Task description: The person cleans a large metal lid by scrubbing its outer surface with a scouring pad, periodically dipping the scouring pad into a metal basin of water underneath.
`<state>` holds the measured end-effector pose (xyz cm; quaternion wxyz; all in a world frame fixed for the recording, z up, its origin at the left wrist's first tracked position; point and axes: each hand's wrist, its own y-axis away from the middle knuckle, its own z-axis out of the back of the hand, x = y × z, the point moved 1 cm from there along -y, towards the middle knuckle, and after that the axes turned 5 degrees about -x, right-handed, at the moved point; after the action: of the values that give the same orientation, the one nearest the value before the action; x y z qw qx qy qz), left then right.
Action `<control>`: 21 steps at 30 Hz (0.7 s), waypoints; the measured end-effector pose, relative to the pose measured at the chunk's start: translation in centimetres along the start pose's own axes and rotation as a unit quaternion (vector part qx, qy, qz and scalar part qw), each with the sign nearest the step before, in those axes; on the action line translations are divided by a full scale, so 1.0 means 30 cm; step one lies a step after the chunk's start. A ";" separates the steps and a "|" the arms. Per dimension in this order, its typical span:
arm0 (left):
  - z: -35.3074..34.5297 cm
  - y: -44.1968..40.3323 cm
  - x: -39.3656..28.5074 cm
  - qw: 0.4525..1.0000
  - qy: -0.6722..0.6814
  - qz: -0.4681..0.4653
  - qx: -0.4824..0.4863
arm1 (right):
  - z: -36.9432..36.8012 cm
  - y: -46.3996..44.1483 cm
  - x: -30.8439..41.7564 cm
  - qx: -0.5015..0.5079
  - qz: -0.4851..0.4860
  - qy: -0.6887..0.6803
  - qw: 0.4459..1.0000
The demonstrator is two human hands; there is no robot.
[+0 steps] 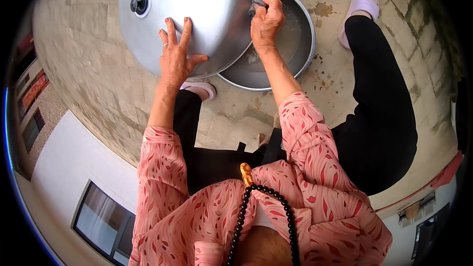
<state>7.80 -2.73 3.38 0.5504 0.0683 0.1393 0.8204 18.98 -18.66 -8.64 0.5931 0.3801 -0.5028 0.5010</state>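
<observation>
Where the lid [212, 15] is positioned: partly over the metal basin [303, 39], above the paving [98, 44], its domed face and black knob [141, 3] in view; whether the basin's rim is touched by it cannot be told.
Left hand [175, 64]: spread on the domed metal near the lower edge, grip released, nothing grasped.
Right hand [266, 22]: grip clenched around a grey scouring pad [256, 4], which is pressed to the lid near its right edge.
Basin: murky liquid seems to be held in it, so the pad could be rewetted within easy reach.
Scrubbing: short, overlapping strokes along the curve would be advised, with even pressure applied.
Bracing: the lid should be countered firmly by the spread palm, as a wet, rounded surface could be tipped or slid by a hard push at the edge.
</observation>
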 end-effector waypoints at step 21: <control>-0.001 0.003 0.013 1.000 -0.001 -0.006 0.002 | -0.055 -0.166 -0.023 0.036 0.071 0.092 0.993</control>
<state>7.57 -2.41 3.36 0.5555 0.0696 0.1406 0.8166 24.19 -18.26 -9.39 0.5854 0.3172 -0.4536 0.5924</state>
